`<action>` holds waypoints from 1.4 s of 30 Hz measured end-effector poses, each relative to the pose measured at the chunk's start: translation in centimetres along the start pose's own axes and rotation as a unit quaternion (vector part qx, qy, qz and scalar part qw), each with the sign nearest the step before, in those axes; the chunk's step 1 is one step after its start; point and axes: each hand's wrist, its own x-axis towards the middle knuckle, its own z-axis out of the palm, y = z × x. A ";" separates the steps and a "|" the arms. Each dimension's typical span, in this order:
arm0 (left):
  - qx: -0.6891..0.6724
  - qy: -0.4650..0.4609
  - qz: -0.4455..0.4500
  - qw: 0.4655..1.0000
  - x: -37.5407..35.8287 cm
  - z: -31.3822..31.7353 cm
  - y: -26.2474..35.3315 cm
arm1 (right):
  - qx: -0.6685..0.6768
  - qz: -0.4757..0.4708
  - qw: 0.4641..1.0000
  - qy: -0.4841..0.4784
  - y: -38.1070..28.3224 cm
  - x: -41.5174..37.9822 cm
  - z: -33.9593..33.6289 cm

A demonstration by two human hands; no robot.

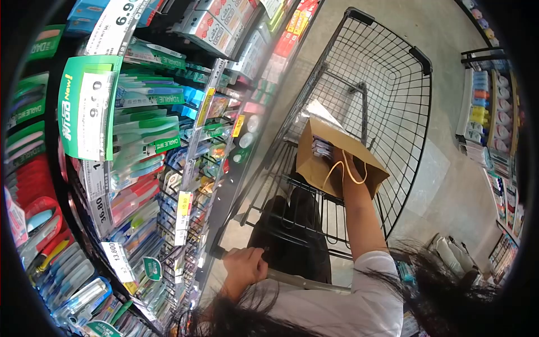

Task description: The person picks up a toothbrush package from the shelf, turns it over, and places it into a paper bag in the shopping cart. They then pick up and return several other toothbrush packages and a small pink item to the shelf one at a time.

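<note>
A black wire shopping cart (387,84) stands in front of me. My left hand (246,266) is closed around the left end of its handle (306,282). A brown paper bag (359,150) with string handles sits tilted in the rear of the basket, its mouth open toward me. My right hand (340,159) reaches down into this bag, past a yellowish cord handle (365,175). Its fingers are hidden, so I cannot see if they hold anything. Small packaged items (321,147) with light and dark stripes show inside the bag, left of the hand.
Close on the left, a shelf rack holds many packed toothbrushes (149,132) with price tags (92,109). Boxes (216,25) stand farther along it. A silvery flat packet (325,112) lies beyond the bag. Across the aisle are more stocked shelves (488,112).
</note>
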 end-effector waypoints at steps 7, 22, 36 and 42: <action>-0.004 0.017 0.003 1.000 0.4 -0.4 0.4 | -0.011 -0.065 0.997 -0.040 0.4 -1.6 -3.8; 0.049 0.033 -0.030 0.998 -0.9 -0.7 1.2 | 0.450 -0.215 0.858 -0.122 -5.6 -13.9 -37.1; 0.000 -0.005 0.036 0.999 -0.2 -1.7 0.2 | 0.883 -0.134 0.361 -0.268 -26.8 -21.5 -42.2; -0.740 -0.086 0.106 0.658 -1.3 -9.1 -0.2 | 0.865 -0.133 0.435 -0.212 -29.5 -22.2 -40.2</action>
